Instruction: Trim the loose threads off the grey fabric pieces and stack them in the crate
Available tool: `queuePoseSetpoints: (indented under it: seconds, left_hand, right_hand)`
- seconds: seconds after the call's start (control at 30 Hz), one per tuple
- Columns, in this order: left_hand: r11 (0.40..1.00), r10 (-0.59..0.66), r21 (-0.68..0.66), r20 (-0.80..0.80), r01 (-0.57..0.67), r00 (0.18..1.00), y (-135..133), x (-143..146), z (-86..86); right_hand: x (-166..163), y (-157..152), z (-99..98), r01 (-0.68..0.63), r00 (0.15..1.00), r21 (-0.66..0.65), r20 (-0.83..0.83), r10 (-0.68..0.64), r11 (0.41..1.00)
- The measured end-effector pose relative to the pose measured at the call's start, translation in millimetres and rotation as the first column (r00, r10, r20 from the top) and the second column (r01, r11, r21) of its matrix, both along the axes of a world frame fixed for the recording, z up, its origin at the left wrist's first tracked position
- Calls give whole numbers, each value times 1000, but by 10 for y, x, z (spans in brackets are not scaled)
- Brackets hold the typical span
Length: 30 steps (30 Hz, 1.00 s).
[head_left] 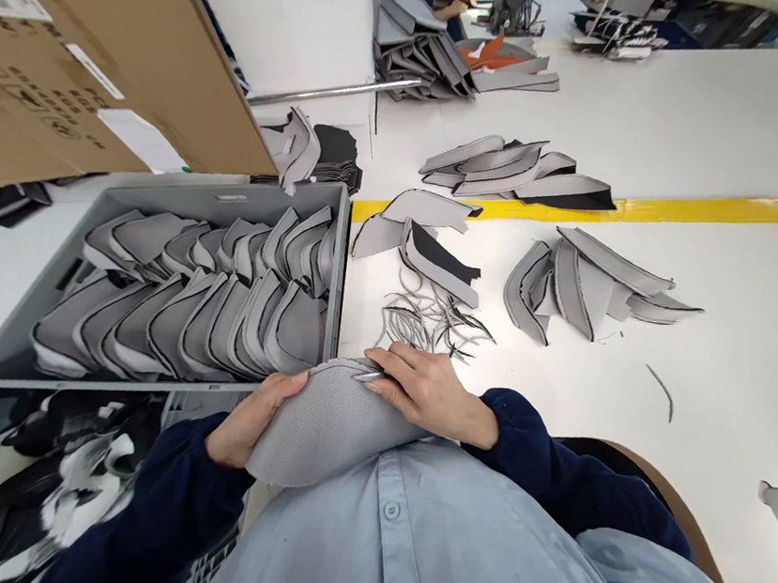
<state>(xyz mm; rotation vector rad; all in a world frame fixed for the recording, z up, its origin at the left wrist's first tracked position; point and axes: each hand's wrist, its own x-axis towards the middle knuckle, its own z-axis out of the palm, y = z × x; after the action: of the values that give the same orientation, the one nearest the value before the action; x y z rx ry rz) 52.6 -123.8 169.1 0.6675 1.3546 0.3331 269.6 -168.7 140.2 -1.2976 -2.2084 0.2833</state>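
My left hand [258, 419] is closed on the left edge of a grey mesh fabric piece [336, 427], curved along its top and held against my front. At that piece's upper edge, my right hand [429, 393] is closed around small scissors [368, 376]; only their pointed metal tip shows, lying along the seam, and the rest is hidden in the fingers. Just beyond my right hand lies a heap of thin trimmed strips [421, 319] on the white table. Behind the strips sit a few loose grey fabric pieces [434, 210].
A grey crate [338, 276] at left holds two rows of curved fabric pieces. More pieces [585, 278] lie at right and beyond yellow tape [710, 214]. A cardboard box [152, 26] leans in at upper left. Another person's hand [453, 6] works near a sewing machine [516, 0].
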Motion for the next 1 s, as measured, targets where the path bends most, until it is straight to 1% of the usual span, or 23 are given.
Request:
queuePoseSetpoints:
  seconds: [0.1,0.17,0.27,0.37,0.43,0.5,0.57,0.67,0.77,0.87,0.9,0.93,1.0]
  left_hand:
    - [1000,-1,23,-23,1,1000,8,-19,-26]
    - [999,-25,45,-17,25,1000,20,-42,-53]
    - [995,-67,77,-5,68,998,41,-61,-81]
    - [989,-109,102,-8,109,994,57,-50,-59]
    - [976,-178,129,13,175,984,65,-37,-16]
    - [944,-279,191,26,270,960,75,-32,32]
    - [877,-393,294,-15,380,919,93,-42,74]
    - [728,-522,420,-172,542,835,140,-78,122]
    - [574,-609,463,-311,676,730,196,-108,170]
    - [437,-662,502,-382,746,645,234,-108,213]
    - [408,-667,515,-395,753,632,240,-103,224]
    - [393,-660,529,-407,752,631,242,-96,234]
    - [391,-640,543,-419,743,644,240,-84,250]
  right_hand:
    - [27,-12,-22,2,1000,103,18,-4,995]
    - [42,-3,-23,-3,1000,131,7,2,991]
    - [54,32,-30,-23,999,123,-32,27,992]
    - [64,63,-51,-56,993,94,-97,65,994]
    - [72,72,-57,-84,983,70,-160,94,994]
    - [79,79,-47,-95,973,51,-205,103,994]
    - [85,92,-18,-95,974,48,-203,103,994]
    - [106,124,38,-110,978,66,-169,120,992]
    - [137,146,89,-153,976,47,-147,159,987]
    - [145,155,141,-173,981,33,-88,175,984]
    - [140,159,161,-176,983,37,-53,178,984]
    - [132,165,181,-180,983,47,-13,181,983]
    - [119,179,218,-195,979,72,71,190,978]
